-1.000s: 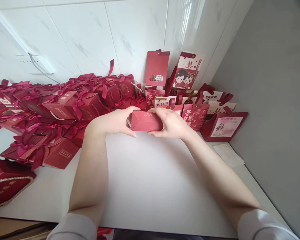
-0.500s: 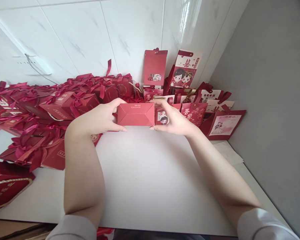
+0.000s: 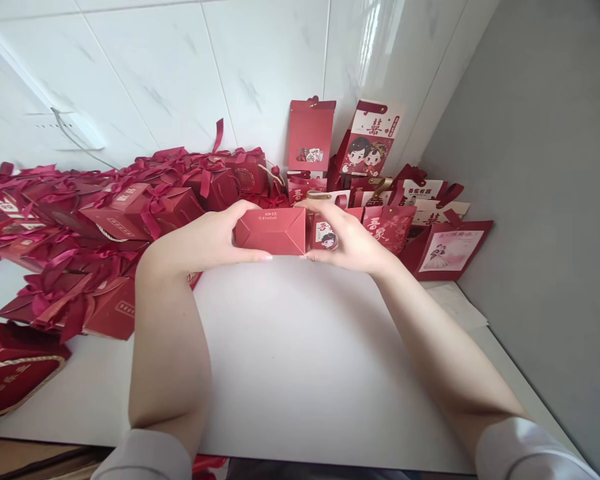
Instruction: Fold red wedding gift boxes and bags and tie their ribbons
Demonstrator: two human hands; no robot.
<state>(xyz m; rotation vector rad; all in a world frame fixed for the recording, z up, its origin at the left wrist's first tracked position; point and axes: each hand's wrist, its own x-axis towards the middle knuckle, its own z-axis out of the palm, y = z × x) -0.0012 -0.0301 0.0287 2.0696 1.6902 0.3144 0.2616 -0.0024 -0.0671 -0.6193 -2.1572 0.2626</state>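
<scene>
One red box [image 3: 271, 232] is held over the white table [image 3: 280, 373], creased side toward the viewer. Left hand [image 3: 210, 237] pinches its left end, thumb on lower edge, fingers on upper; right hand [image 3: 350, 241] pinches the right corners likewise. Ribboned boxes [image 3: 125, 210] pile up left, printed bags [image 3: 365, 157] stand right.

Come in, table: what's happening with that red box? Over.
Left grip around one end of the red box. Right grip pinching the other end. Red bags beyond the right grip.
</scene>
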